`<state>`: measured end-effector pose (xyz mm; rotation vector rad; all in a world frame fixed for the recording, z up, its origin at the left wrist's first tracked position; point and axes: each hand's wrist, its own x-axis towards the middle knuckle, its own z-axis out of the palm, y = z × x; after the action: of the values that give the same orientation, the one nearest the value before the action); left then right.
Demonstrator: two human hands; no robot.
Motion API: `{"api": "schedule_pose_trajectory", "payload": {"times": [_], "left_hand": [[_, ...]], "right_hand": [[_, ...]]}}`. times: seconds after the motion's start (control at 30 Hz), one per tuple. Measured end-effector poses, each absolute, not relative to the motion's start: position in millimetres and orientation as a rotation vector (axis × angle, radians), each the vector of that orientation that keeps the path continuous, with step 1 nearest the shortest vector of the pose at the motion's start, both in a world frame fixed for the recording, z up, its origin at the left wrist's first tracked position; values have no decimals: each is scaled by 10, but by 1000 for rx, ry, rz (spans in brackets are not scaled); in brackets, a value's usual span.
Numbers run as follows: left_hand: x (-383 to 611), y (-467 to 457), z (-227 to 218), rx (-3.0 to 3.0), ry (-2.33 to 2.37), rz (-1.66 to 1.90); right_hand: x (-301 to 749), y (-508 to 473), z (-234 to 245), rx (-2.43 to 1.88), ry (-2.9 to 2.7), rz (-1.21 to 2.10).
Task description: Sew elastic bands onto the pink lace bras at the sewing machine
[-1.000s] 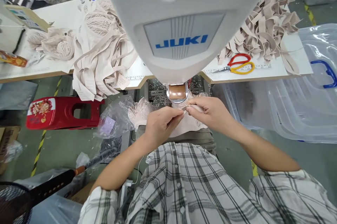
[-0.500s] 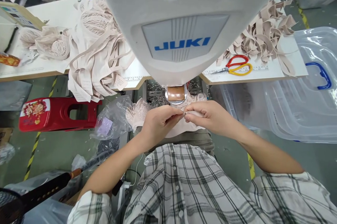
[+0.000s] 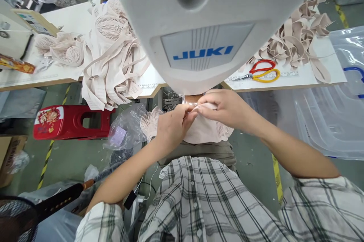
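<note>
A beige lace bra (image 3: 204, 130) hangs from my fingers over my lap, just below the front of a white sewing machine (image 3: 204, 50). My left hand (image 3: 173, 124) pinches its edge between thumb and forefinger. On the other side, my right hand (image 3: 224, 107) is closed on a folded bit of the same edge, the fingertips of both hands nearly meeting. The machine's round metal end with a brown plate (image 3: 192, 99) is directly behind my fingers and partly covered by them. One lace cup (image 3: 150, 122) sticks out left of my left hand.
Beige lace garments (image 3: 113, 52) are heaped on the left table, their straps over its edge. Scissors (image 3: 264, 71) with red and yellow handles lie on the right table near a pile of fabric strips (image 3: 295, 44). A red stool (image 3: 74, 122) stands left, clear plastic bins (image 3: 327, 117) right.
Both hands have moved up toward the machine's end, bringing the bra's edge with them. More of the bra now shows below my hands. The view has shifted slightly.
</note>
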<state>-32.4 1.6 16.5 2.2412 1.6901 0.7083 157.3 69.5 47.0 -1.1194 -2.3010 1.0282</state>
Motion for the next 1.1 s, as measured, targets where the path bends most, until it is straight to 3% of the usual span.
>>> {"api": "schedule_pose_trajectory", "payload": {"times": [0.4,0.6,0.7,0.87,1.0,1.1], "left_hand": [[-656,190,31,3017,1427,634],[-513,102,180,2962,1624,424],[-605,198,209,3010,1484,419],[-795,447,222,3251,1049,315],[-690,385,233,3214,1196,449],[-530,245,246,3168,1372,448]], "right_hand": [[1472,835,589,-1281,-2502,939],[1544,556,142,-1078,-2235,161],[1533,465,7,-1023,-2119,-15],[1483,382,-108,-1090,-2045,276],[1468,277,-299,-1083,-1777,711],[1490,291,-320,-1119,-1754,774]]}}
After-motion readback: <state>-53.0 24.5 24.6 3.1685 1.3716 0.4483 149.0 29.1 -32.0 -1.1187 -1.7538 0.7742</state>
